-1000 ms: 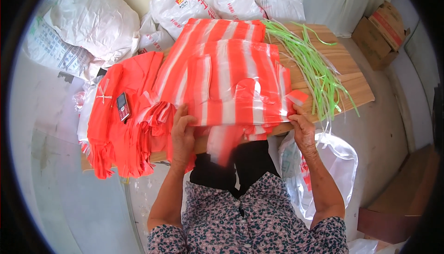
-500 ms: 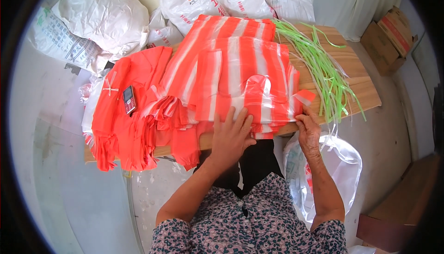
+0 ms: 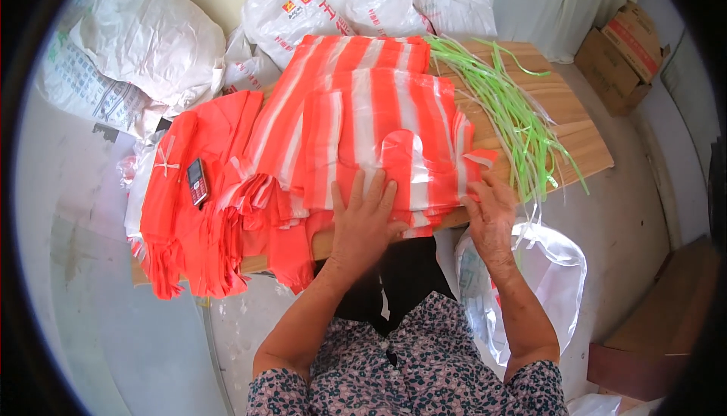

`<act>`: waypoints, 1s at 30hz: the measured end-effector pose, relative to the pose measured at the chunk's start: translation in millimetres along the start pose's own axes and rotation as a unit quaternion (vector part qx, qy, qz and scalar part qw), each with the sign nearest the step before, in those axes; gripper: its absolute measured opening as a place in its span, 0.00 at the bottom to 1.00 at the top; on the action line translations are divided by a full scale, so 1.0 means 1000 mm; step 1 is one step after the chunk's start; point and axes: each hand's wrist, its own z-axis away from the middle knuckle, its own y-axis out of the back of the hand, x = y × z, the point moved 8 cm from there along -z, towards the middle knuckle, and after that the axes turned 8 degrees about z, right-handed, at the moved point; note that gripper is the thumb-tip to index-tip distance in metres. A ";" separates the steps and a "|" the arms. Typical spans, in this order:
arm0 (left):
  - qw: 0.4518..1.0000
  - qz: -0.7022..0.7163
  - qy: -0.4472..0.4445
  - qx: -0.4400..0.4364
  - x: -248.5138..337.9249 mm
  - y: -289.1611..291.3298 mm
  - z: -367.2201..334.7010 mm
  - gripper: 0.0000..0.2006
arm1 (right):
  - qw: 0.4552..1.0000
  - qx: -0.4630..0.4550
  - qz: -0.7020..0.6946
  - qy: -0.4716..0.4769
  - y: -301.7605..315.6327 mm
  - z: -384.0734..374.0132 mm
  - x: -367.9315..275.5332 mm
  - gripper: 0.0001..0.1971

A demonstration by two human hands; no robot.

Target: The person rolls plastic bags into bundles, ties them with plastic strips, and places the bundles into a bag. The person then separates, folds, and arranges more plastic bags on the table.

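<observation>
A stack of red-and-white striped plastic bags [image 3: 379, 117] lies in front of me, with the bag handles and a rounded cut-out toward my side. My left hand [image 3: 362, 219] rests flat on the near edge of the top bag, fingers spread. At the stack's near right corner, my right hand [image 3: 491, 215] has its thumb and bent fingers closed on a bag's edge; the fingertips are partly hidden. Left of the stack lie plain red plastic bags [image 3: 208, 132] in a folded bundle, their loose ends hanging over the table's front edge.
A mobile phone [image 3: 198, 182] lies on the red bundle. Green and pale plastic strips [image 3: 515, 124] trail across the wooden table [image 3: 579, 124]. A clear plastic sack [image 3: 564, 264] hangs open below the right side. Stuffed white sacks [image 3: 155, 41] stand behind; cardboard boxes [image 3: 621, 49] sit far right.
The whole view has shifted, so the table and bags appear slightly farther left. My left hand lies a little farther onto the top bag; my right hand stays at the corner.
</observation>
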 end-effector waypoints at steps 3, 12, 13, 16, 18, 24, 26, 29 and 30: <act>1.000 -0.007 -0.005 0.006 0.001 0.001 -0.003 0.34 | 0.992 0.012 -0.127 -0.006 -0.011 -0.027 -0.021 0.15; 0.998 -0.027 -0.007 0.051 0.006 0.003 -0.008 0.33 | 0.952 -0.131 -0.274 -0.036 -0.077 -0.090 -0.040 0.23; 0.997 -0.033 -0.011 0.063 0.007 0.004 -0.007 0.32 | 0.948 -0.121 -0.293 -0.021 -0.078 -0.088 -0.037 0.21; 0.994 -0.037 -0.027 0.096 0.009 0.012 -0.003 0.27 | 0.934 -0.106 -0.342 0.001 -0.071 -0.082 -0.039 0.15; 0.992 -0.034 -0.042 0.116 0.011 0.016 -0.001 0.24 | 0.924 -0.097 -0.370 0.006 -0.062 -0.078 -0.043 0.12; 0.987 -0.029 -0.089 0.130 0.015 0.011 0.005 0.18 | 0.903 -0.077 -0.420 -0.043 -0.066 -0.076 -0.037 0.10; 0.988 -0.042 -0.097 0.116 0.016 0.007 0.004 0.17 | 0.929 -0.041 -0.363 -0.055 -0.066 -0.080 -0.034 0.08; 0.987 -0.057 -0.109 0.108 0.018 0.006 0.006 0.18 | 0.920 -0.086 -0.371 -0.090 -0.086 -0.085 -0.029 0.07; 0.987 -0.056 -0.109 0.107 0.018 0.007 0.006 0.18 | 0.920 -0.086 -0.371 -0.091 -0.086 -0.088 -0.030 0.07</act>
